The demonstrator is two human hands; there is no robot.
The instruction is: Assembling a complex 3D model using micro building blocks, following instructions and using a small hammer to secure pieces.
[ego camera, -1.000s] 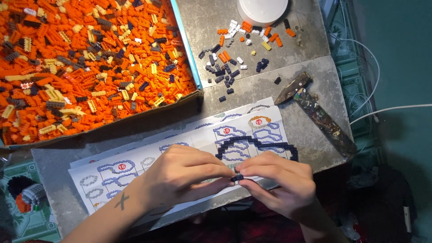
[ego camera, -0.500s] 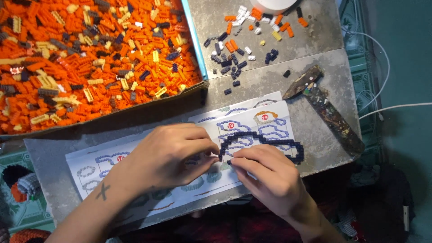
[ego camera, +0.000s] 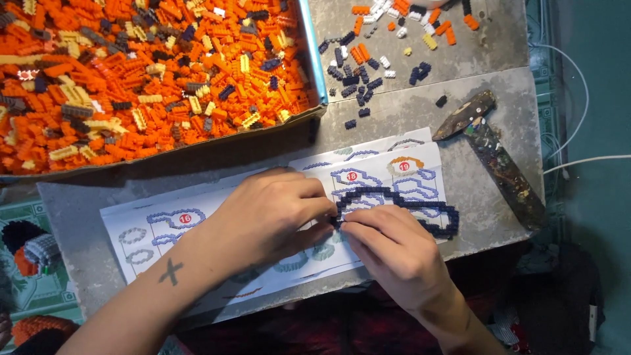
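A dark blue outline (ego camera: 420, 212) built of small bricks lies on a white instruction sheet (ego camera: 141, 227) on the grey slab. My left hand (ego camera: 266, 213) and my right hand (ego camera: 388, 246) meet at the outline's left end, fingertips pinching it from both sides. The sheet shows pale blue drawn shapes and red round markers. My hands hide the sheet's middle. A cross mark is on my left forearm.
A big tray (ego camera: 315, 59) full of orange, yellow and dark small bricks fills the upper left. Loose orange, white and dark bricks (ego camera: 374, 66) lie scattered at the top. A worn hammer (ego camera: 490, 151) lies at the right. White cables (ego camera: 578, 118) run along the right edge.
The view has drifted so the table appears shifted upward in the frame. My hands stay pressed together at the outline's left end; the white round object at the top has left the view.
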